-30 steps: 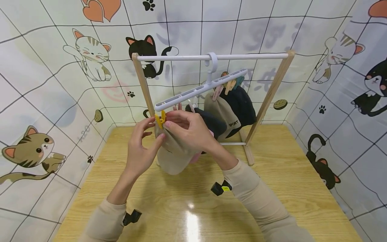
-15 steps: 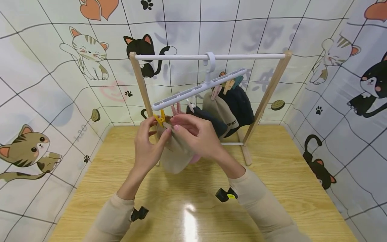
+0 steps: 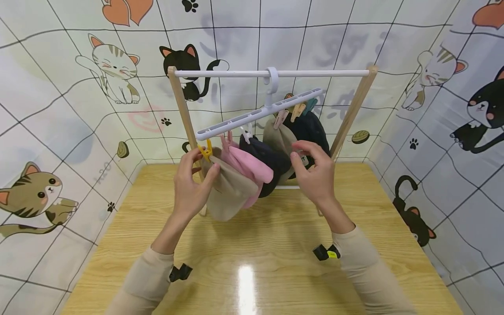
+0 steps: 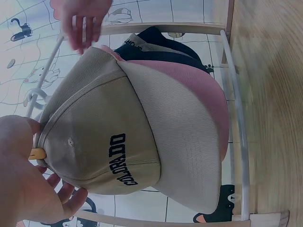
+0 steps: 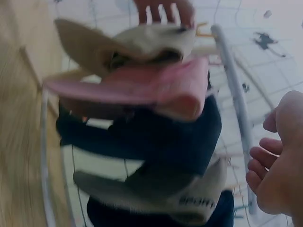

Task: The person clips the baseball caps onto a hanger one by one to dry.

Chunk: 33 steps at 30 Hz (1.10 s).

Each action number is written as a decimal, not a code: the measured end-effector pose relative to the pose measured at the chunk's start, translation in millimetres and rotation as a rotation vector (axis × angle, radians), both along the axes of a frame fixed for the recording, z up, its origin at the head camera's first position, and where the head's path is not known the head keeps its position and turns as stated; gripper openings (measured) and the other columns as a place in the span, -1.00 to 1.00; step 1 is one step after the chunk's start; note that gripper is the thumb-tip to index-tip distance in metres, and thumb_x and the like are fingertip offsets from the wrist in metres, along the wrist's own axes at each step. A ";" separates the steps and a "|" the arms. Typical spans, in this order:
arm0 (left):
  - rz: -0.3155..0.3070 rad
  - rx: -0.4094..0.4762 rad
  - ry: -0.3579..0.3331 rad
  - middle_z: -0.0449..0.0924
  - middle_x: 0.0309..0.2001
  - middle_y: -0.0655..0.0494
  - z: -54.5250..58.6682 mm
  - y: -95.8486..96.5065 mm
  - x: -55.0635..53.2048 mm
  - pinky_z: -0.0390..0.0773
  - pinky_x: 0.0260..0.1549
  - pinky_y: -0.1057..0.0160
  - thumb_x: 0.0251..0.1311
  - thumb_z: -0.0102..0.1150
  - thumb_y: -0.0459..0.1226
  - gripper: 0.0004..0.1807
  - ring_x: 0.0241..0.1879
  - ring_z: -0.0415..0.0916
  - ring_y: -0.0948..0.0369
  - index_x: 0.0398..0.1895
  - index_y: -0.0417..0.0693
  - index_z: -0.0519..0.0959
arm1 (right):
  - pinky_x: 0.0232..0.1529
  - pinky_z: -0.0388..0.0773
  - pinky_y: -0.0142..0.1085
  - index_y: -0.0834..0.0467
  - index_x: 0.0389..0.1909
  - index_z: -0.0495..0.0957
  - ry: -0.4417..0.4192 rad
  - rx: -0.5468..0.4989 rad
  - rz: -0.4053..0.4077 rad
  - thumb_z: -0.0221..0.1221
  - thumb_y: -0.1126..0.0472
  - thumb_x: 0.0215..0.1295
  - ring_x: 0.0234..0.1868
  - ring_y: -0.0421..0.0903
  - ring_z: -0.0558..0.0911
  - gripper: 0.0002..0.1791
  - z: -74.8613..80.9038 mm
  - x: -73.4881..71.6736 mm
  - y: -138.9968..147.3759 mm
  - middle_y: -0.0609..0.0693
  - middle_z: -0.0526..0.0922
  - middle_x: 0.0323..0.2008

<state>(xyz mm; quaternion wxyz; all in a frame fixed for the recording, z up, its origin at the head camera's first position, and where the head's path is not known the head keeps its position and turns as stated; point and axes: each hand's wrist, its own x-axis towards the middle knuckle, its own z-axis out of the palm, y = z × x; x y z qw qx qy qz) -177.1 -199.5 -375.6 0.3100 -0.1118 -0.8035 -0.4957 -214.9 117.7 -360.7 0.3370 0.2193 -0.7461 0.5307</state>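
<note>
A beige cap (image 3: 232, 188) with COLORADO lettering hangs from a yellow clothespin (image 3: 206, 150) at the hanger's low left end. My left hand (image 3: 190, 183) holds the cap's edge beside the clothespin, thumb on one side and fingers on the other. In the left wrist view, the brim points away from that hand. My right hand (image 3: 316, 173) holds nothing; its loosely bent fingers overlap the beige SPORT cap (image 3: 277, 135) in the head view. Between the two beige caps hang a pink cap (image 3: 250, 164) and a dark navy cap (image 3: 271, 162).
The white hanger (image 3: 256, 116) tilts down to the left, hooked over a white rod (image 3: 220, 74) on a wooden rack (image 3: 354, 113). Another dark cap (image 3: 311, 131) hangs far right, near a teal clothespin (image 3: 310, 105). Below is the wooden table (image 3: 220, 262); a cat-print sheet surrounds it.
My right hand has left the beige cap and yellow clothespin and moved right, uncovering the pink cap. The left hand stays by the clothespin, and the beige cap hangs slightly higher.
</note>
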 end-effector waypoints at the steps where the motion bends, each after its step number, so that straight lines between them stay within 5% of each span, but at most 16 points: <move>1: -0.002 0.001 -0.001 0.58 0.44 -0.18 0.1 -0.1 -0.9 0.67 0.32 -0.22 0.48 0.41 -0.13 -0.32 0.44 0.55 -0.13 0.55 -0.21 0.51 | 0.25 0.62 -0.34 0.33 0.20 0.77 -0.010 0.021 -0.044 0.33 0.34 0.55 0.19 0.05 0.76 -0.70 -2.1 -3.8 5.5 0.25 0.81 0.21; 6: -0.008 0.007 -0.024 0.58 0.44 -0.19 2.0 0.2 -3.1 0.67 0.34 -0.23 0.49 0.41 -0.12 -0.31 0.45 0.55 -0.13 0.57 -0.23 0.50 | 0.54 0.53 0.01 0.37 0.37 0.65 -0.084 0.096 -0.156 0.28 0.29 0.58 0.47 0.24 0.65 -0.56 -6.9 -27.1 29.4 0.27 0.72 0.39; 12: 0.007 0.009 -0.052 0.56 0.46 -0.18 3.1 0.3 -5.2 0.66 0.34 -0.24 0.44 0.45 -0.09 -0.25 0.47 0.54 -0.13 0.58 -0.23 0.48 | 0.70 0.30 0.33 0.27 0.68 0.36 -0.260 0.183 -0.175 0.18 0.08 0.66 0.69 0.34 0.41 -0.30 -3.7 -53.6 46.4 0.27 0.44 0.68; 20: -0.005 0.015 -0.054 0.58 0.46 -0.13 1.7 1.0 -9.1 0.65 0.36 -0.22 0.44 0.43 -0.04 -0.26 0.49 0.56 -0.11 0.57 -0.18 0.49 | 0.79 0.08 0.37 0.14 0.85 0.01 -0.405 0.254 -0.150 0.10 -0.12 0.73 0.84 0.31 0.13 -0.10 1.8 -70.8 53.4 0.22 0.12 0.83; 33: -0.035 0.020 -0.059 0.57 0.48 -0.13 -1.8 -6.0 -16.8 0.65 0.38 -0.23 0.48 0.41 -0.08 -0.28 0.48 0.57 -0.12 0.59 -0.18 0.48 | 0.80 0.03 0.38 0.14 0.87 -0.08 -0.489 0.271 -0.142 0.05 -0.22 0.73 0.86 0.34 0.05 -0.04 8.7 -73.0 56.2 0.25 0.01 0.86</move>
